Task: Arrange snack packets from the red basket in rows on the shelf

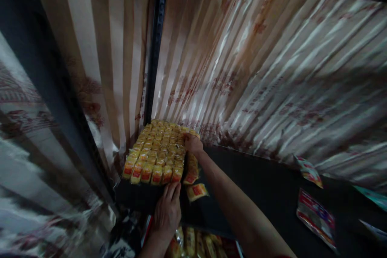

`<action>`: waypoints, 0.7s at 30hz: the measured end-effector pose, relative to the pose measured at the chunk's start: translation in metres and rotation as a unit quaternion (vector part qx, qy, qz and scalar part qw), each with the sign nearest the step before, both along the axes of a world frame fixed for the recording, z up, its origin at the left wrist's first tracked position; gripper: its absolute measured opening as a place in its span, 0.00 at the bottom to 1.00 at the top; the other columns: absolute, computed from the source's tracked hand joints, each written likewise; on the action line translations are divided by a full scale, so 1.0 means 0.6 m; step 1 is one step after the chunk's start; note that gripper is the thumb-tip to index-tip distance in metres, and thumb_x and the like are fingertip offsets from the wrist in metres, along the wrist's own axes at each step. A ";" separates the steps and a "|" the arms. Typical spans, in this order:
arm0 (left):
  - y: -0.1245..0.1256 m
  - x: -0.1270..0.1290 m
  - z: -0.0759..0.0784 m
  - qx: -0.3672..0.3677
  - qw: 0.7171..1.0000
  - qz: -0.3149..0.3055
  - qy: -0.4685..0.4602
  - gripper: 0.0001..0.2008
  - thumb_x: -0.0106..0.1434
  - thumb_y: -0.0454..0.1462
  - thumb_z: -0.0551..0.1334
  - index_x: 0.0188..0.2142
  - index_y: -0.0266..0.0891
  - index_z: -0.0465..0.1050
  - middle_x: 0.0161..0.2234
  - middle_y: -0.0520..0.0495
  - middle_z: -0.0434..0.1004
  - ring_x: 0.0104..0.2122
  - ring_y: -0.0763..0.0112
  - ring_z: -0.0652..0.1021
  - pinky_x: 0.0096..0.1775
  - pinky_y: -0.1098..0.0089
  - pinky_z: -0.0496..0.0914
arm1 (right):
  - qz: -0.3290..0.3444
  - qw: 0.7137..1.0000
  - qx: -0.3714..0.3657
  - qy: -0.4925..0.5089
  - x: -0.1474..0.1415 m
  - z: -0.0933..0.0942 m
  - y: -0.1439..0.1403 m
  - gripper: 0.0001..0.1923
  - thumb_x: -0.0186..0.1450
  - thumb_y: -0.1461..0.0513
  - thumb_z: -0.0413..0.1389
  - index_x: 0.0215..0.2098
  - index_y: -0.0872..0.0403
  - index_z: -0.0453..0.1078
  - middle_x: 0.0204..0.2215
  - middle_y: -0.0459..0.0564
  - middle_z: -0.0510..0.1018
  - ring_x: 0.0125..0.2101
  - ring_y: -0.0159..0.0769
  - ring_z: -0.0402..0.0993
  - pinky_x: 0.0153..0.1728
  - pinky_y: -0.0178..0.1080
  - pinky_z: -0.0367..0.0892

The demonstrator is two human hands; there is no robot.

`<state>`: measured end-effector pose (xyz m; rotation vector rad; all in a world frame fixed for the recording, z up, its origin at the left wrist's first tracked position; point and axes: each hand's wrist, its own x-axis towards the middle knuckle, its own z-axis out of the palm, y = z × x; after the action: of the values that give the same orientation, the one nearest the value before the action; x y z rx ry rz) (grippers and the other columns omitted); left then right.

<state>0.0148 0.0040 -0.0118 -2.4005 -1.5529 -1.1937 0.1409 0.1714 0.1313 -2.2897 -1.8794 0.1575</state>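
Small yellow packets [160,145] with red labels stand in tight rows on a dark shelf [248,185], forming a block in its left corner. My right hand [193,144] reaches to the far right of the block, its fingers bent round a yellow packet there and partly hidden. My left hand [169,205] rests at the front edge with fingers stretched out, their tips touching or very near the front row. A shorter column of packets [192,168] runs along the right side. One loose packet [197,192] lies flat in front of that column.
Below the shelf edge, an open box holds more yellow packets [199,244]. Flat colourful pouches [316,217] lie on the right of the shelf. Striped, printed plastic sheeting [242,72] covers the back and left side. A dark metal upright [155,48] stands at the corner.
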 end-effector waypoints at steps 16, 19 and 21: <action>-0.001 -0.003 -0.002 -0.013 1.000 -0.012 0.004 0.24 0.59 0.25 0.49 0.54 0.38 0.66 0.49 0.45 0.73 0.50 0.67 0.72 0.47 0.69 0.73 | -0.027 1.000 -0.001 0.006 0.004 0.000 0.041 0.18 0.64 0.60 0.47 0.51 0.48 0.69 0.43 0.51 0.79 0.43 0.37 0.75 0.39 0.34 0.67; -0.001 -0.003 0.001 -0.008 1.000 -0.011 0.001 0.24 0.59 0.26 0.49 0.53 0.38 0.66 0.49 0.45 0.74 0.49 0.67 0.72 0.46 0.69 0.73 | -0.049 0.998 0.024 0.021 0.008 0.009 0.039 0.18 0.64 0.60 0.46 0.50 0.47 0.70 0.42 0.50 0.79 0.43 0.38 0.75 0.40 0.34 0.67; -0.001 -0.003 0.003 -0.007 1.000 -0.009 -0.004 0.24 0.59 0.26 0.49 0.53 0.38 0.67 0.48 0.45 0.74 0.49 0.67 0.72 0.45 0.69 0.73 | -0.049 0.997 0.049 0.034 0.007 0.017 0.031 0.17 0.64 0.61 0.47 0.49 0.47 0.70 0.41 0.49 0.79 0.42 0.36 0.75 0.40 0.33 0.67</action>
<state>0.0130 0.0037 -0.0097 -2.4260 -1.5507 -1.2024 0.1451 0.1898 0.1413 -2.2748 -1.7000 0.1259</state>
